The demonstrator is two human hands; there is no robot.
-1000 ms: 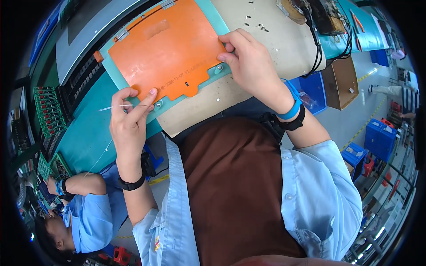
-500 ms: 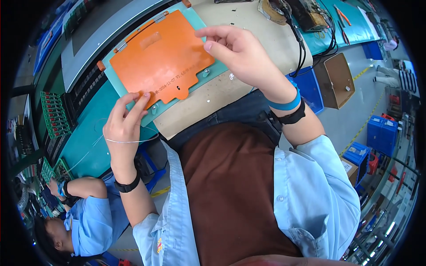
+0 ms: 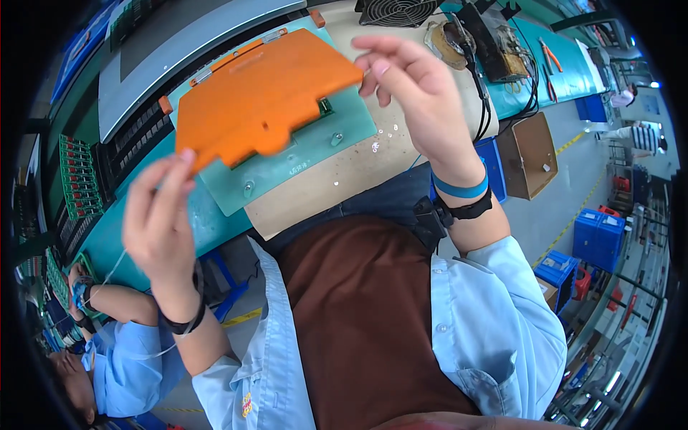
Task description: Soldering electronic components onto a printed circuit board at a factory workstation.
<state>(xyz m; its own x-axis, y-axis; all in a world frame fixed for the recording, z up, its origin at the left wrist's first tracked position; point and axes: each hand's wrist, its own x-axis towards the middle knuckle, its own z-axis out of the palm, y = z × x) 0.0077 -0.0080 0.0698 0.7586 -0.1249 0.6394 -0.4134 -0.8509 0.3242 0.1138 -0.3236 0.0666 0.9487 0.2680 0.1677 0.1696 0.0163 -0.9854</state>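
Observation:
An orange hinged cover stands tilted up on its far-edge hinges, its near edge raised off a pale green base plate. My left hand pinches the cover's near-left corner between thumb and fingers. At the right corner my right hand has its curled fingertips on the cover's edge, with the index finger held out. Two small metal posts, one a right post, show on the base plate. A bit of green circuit board peeks out under the cover; the rest is hidden.
Behind the fixture runs a grey metal rail. Green circuit boards stand in a rack at left, near a co-worker. At right are a soldering stand, cables, orange-handled pliers, a cardboard box and a fan grille.
The orange cover has swung up from lying flat, baring the near strip of the base plate. Both hands rose with its edge, and the left moved outward to the left.

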